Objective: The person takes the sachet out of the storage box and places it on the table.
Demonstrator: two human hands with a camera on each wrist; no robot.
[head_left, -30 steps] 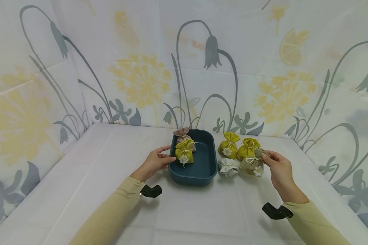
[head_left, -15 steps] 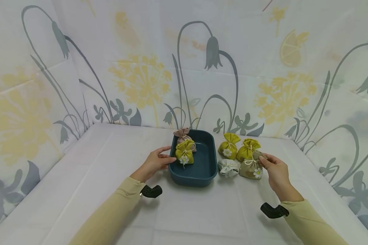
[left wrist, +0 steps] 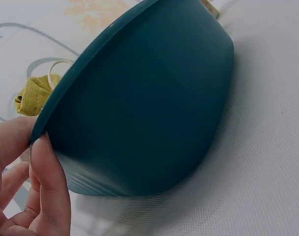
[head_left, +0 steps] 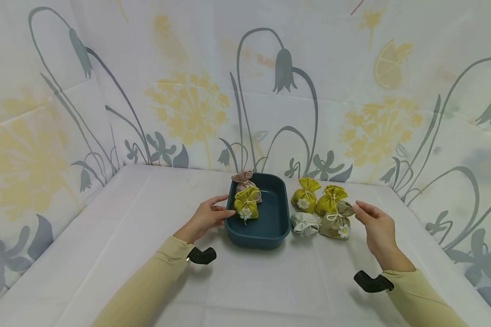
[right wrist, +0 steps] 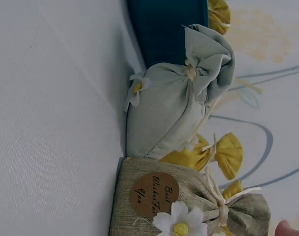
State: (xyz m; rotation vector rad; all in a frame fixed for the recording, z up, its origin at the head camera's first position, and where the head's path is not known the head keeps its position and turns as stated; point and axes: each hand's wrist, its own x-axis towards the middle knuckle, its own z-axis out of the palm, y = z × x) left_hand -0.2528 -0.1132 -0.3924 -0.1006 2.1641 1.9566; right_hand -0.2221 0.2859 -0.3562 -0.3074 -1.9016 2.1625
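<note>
A dark teal plastic tub (head_left: 263, 241) stands on the table, and my left hand (head_left: 204, 218) pinches its left rim between thumb and fingers. Inside it, along the left side, are a yellow-green drawstring pouch (head_left: 246, 203) with a white flower and a dusty pink pouch (head_left: 242, 177) behind. My right hand (head_left: 379, 229) is just right of a taupe drawstring pouch (head_left: 334, 225), its fingertips close to the gathered top. In the right wrist view one fingertip (right wrist: 289, 230) shows apart from that pouch, which bears a round brown label and a daisy.
Right of the tub sit a pale grey pouch (head_left: 305, 223) and two yellow-green pouches, one behind the grey one (head_left: 304, 200) and one behind the taupe one (head_left: 329, 200). A floral-print cloth (head_left: 253, 113) hangs behind the white-covered table (head_left: 266, 286).
The taupe pouch, tilted in my right hand a second ago, now stands upright on the table. My right fingers have let go of its top and shifted right. My left hand keeps its place.
</note>
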